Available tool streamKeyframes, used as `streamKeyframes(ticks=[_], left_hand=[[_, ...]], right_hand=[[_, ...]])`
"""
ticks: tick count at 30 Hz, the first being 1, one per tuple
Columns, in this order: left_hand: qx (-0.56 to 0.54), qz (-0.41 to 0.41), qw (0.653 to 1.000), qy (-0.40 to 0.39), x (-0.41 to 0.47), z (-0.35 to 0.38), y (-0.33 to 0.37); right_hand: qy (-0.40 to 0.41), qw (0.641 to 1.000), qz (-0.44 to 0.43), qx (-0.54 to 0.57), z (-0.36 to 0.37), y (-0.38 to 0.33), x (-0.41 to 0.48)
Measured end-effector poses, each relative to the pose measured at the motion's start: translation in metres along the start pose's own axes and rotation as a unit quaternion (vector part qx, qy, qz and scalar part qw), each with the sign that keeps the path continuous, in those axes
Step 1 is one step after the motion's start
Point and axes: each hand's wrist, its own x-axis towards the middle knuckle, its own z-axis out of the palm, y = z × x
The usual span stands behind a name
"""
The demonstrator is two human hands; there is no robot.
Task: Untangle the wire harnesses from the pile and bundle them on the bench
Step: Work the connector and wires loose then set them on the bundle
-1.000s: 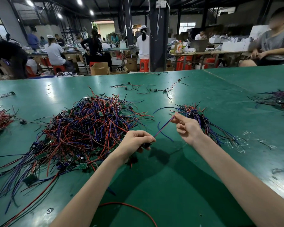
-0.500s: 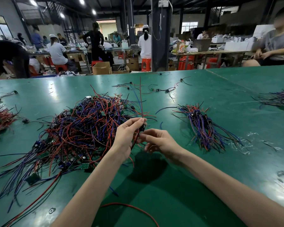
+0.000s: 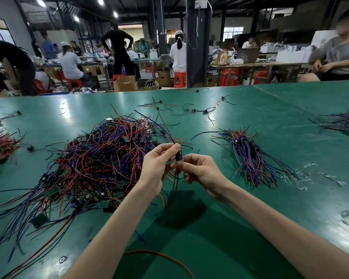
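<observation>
A big tangled pile of red, blue and black wire harnesses [image 3: 101,158] with small green boards lies on the green bench [image 3: 220,238], left of centre. To the right lies a sorted bundle of harnesses [image 3: 250,158]. Above the bench, between pile and bundle, my left hand [image 3: 157,168] and my right hand [image 3: 201,172] both pinch one wire harness [image 3: 178,156] at its small dark connector. Its wires stick up past my left fingertips and hang down below the hands.
Loose single harnesses [image 3: 193,110] lie farther back on the bench. A red wire heap [image 3: 0,146] sits at the left edge, another wire heap [image 3: 347,122] at the right edge. A stray red wire [image 3: 161,256] curls near me. People work at tables beyond.
One second ago my hands held the harness stretched apart, the right hand near the sorted bundle. They have come together at the connector, and the wires now point upward.
</observation>
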Motion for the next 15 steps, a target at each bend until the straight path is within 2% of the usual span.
streamKeyframes(ticks=[4, 8, 15], left_hand=[[0.023, -0.01, 1.0, -0.005, 0.003, -0.002, -0.003], [0.085, -0.041, 0.994, -0.06, 0.003, -0.004, -0.008], [0.101, -0.005, 0.994, -0.038, 0.004, -0.007, -0.013]], right_hand=[[0.029, 1.0, 0.003, -0.011, -0.004, 0.0, 0.005], [0.055, 0.998, 0.013, -0.019, -0.009, 0.001, 0.009], [-0.007, 0.995, 0.046, -0.086, -0.017, 0.0, 0.009]])
